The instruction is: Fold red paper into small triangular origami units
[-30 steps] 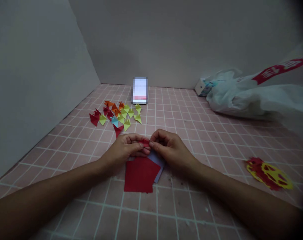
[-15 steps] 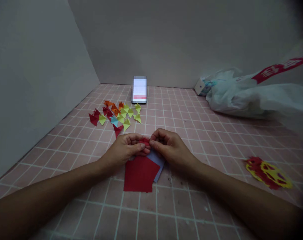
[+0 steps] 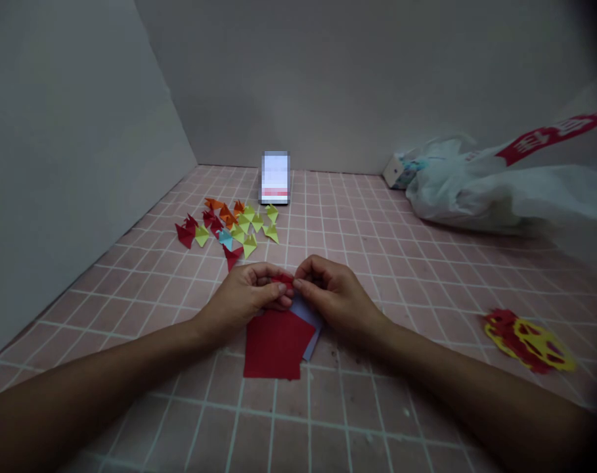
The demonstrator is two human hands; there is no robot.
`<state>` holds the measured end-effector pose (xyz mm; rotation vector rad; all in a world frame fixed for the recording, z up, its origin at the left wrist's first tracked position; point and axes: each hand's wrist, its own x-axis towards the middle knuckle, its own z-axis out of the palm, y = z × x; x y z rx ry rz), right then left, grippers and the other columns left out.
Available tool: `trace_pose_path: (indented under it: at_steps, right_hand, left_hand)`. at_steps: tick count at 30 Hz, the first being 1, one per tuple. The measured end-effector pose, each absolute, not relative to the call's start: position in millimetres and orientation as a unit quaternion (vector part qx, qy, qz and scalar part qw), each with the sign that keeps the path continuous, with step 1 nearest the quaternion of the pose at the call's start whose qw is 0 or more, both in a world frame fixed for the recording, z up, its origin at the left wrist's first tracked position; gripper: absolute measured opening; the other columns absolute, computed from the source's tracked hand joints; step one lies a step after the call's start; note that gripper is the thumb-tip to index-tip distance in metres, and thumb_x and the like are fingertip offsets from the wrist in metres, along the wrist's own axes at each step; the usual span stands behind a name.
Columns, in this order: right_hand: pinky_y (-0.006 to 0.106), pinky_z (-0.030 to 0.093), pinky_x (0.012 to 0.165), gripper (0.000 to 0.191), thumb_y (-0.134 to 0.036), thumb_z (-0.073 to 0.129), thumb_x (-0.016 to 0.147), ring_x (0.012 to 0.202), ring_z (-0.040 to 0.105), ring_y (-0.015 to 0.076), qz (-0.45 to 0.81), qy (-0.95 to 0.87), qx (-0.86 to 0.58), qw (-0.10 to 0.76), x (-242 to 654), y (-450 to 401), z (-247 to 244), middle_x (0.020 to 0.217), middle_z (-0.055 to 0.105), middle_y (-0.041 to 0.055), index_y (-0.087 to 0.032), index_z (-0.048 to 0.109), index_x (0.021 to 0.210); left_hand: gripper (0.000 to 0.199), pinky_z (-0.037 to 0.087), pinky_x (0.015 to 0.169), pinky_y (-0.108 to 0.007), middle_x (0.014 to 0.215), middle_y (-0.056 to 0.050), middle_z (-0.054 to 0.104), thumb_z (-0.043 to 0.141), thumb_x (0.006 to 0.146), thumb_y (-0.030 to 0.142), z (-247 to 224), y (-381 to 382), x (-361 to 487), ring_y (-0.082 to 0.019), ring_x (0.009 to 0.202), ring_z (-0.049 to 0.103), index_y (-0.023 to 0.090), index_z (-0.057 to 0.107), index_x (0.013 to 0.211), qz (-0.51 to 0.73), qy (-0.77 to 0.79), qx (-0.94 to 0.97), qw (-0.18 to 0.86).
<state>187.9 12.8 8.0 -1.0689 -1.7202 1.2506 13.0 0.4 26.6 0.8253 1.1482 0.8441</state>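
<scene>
Between my two hands is a small folded red paper, mostly covered by fingers. My left hand is closed on it, with the thumb on top and the fingers curled behind. With thumb and index finger, my right hand pinches the paper's right end. Below the hands lies a flat red paper sheet, partly over a pale violet paper sheet. Beyond my left hand several small folded paper birds in red, orange, yellow and blue stand in a group.
A phone with a lit, blurred screen stands near the back wall. At the right rest a white plastic bag and a small box. Red and yellow cut-out pieces lie nearer on the pink tiled surface.
My hands have shifted very slightly, and the folded red paper sits a little further left and flatter between the fingers. Everything else is in the same place.
</scene>
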Motion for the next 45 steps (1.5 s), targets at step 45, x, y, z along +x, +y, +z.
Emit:
trace_pose_path:
  at_steps: [45]
  right_hand:
    - [0.023,0.032,0.051,0.015,-0.028,0.060,0.085,0.057,0.042,0.0102,0.514,-0.652,-0.419,0.368,186,7,15,0.066,0.054,-0.0025,-0.018,0.058,0.074]
  left_hand:
    - [0.024,0.052,0.064,-0.024,0.071,0.001,0.069,0.074,0.077,0.027,23,-2,5,-0.013,0.065,0.068,0.016,0.063,0.095,0.407,0.466,0.482,0.620]
